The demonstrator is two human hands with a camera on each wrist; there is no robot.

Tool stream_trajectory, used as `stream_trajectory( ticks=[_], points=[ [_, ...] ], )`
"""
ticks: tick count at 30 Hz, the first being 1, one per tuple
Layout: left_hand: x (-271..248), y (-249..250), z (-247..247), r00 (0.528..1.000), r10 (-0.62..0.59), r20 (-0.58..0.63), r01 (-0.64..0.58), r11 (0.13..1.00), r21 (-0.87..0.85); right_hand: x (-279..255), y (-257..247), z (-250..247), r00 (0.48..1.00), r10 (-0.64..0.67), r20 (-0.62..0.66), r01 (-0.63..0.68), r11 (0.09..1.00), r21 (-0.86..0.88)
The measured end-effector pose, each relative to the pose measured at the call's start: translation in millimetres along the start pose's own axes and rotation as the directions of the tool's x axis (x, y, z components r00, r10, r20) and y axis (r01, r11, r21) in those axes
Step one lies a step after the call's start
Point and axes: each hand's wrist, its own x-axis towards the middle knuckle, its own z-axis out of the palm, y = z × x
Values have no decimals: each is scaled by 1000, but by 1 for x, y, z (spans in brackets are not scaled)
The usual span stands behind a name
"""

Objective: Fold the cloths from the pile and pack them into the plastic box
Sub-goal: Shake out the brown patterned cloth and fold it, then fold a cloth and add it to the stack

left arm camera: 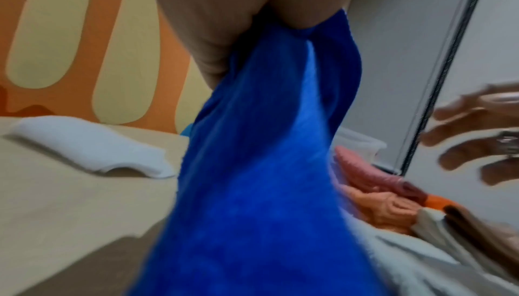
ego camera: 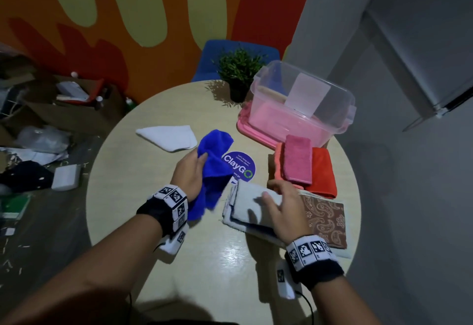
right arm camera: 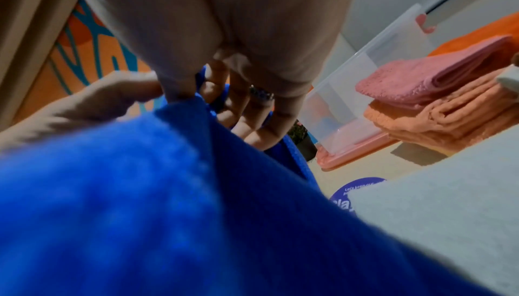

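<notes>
Blue cloth [ego camera: 214, 168] bunched in left hand [ego camera: 190, 171]; right hand [ego camera: 284, 204] flat on grey cloth [ego camera: 245, 204].

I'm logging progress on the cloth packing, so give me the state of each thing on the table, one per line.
blue cloth: unfolded, gripped by left hand
grey cloth: folded, under open right hand
white cloth: folded, lying apart
pink cloth: folded, atop orange cloths
plastic box: open, on its pink lid
</notes>
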Motion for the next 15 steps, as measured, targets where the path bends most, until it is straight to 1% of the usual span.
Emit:
stream_trajectory(
  ticks=[2, 3, 5, 6, 8, 10, 12, 14, 15],
  points=[
    [-6, 14, -5, 999, 25, 38, -23, 998, -53, 2, -25, 13, 982, -46, 183, 21, 990, 140],
    [-9, 18, -6, 997, 46, 58, -42, 997, -72, 4, -38, 19, 968, -79, 236, 26, 976, 217],
    [-13, 22, -5, 992, 53, 116, -33, 985, -168, 6, -57, 32, 955, -120, 271, 34, 953, 303],
    [-16, 24, -5, 986, 37, 161, 5, 968, -250, 7, -65, 36, 960, -114, 257, 29, 949, 315],
    [-19, 26, -7, 963, 29, 268, 80, 919, -386, 11, -76, 39, 980, -82, 179, 17, 941, 337],
    [-21, 26, -13, 937, 75, 341, 84, 900, -428, 16, -80, 37, 991, -53, 119, 5, 927, 374],
    [-24, 26, -21, 920, 108, 378, 86, 883, -462, 18, -80, 31, 992, -79, 99, 37, 929, 369],
    [-26, 28, -29, 923, 118, 366, 82, 869, -488, 17, -81, 27, 990, -122, 75, 90, 936, 340],
    [-26, 29, -32, 929, 132, 345, 55, 875, -482, 17, -81, 26, 991, -116, 60, 86, 925, 370]
  ],
)
